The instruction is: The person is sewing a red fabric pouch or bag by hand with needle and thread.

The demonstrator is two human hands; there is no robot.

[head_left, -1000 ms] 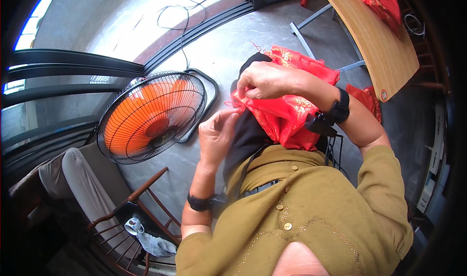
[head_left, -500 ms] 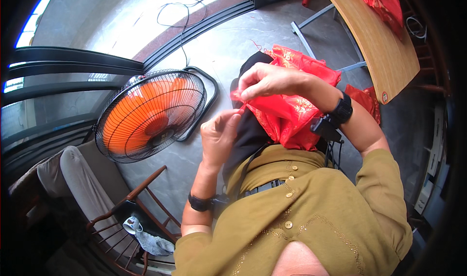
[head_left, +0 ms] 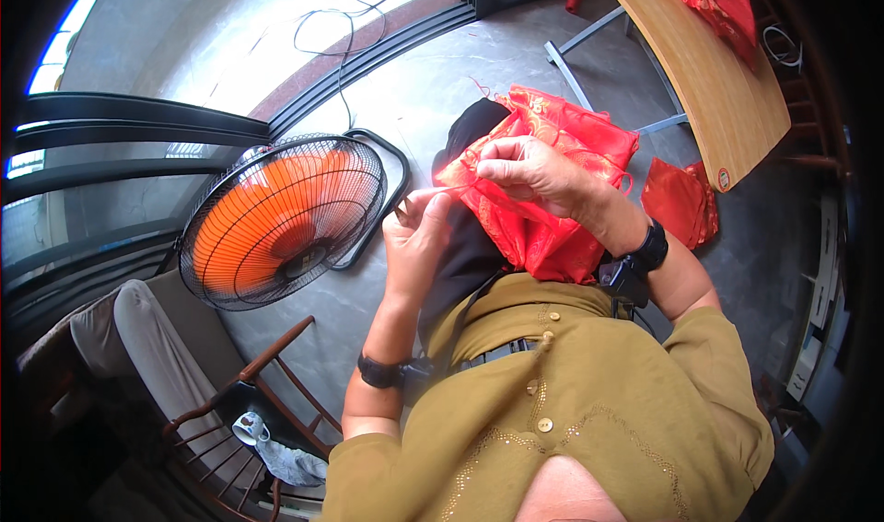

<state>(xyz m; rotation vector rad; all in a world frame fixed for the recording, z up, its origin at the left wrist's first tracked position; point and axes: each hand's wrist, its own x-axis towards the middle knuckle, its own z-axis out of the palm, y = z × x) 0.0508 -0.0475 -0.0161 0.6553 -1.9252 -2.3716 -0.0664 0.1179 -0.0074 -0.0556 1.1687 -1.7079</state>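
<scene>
A shiny red cloth (head_left: 552, 232) with a gold pattern lies in a heap over my lap and dark trouser leg. My right hand (head_left: 534, 174) is closed in a pinch at its upper left edge, fingertips against the fabric. To the left, my left hand (head_left: 419, 241) is closed, with thumb and forefinger together on a thin reddish strip that runs toward the cloth; whether it is cord or fabric edge, I cannot tell. Something small and brownish shows by its fingers, too small to name. A thin red loop hangs at the cloth's right side.
An orange-bladed floor fan (head_left: 285, 223) stands at the left, near my left hand. A wooden table (head_left: 714, 89) with red cloth (head_left: 723, 11) on it is at the upper right. More red cloth (head_left: 680, 202) lies below it. A wooden chair (head_left: 276, 352) stands lower left.
My right hand has moved right and slightly down, away from the left hand. The left hand has shifted slightly left, and the reddish strip now spans the gap between them.
</scene>
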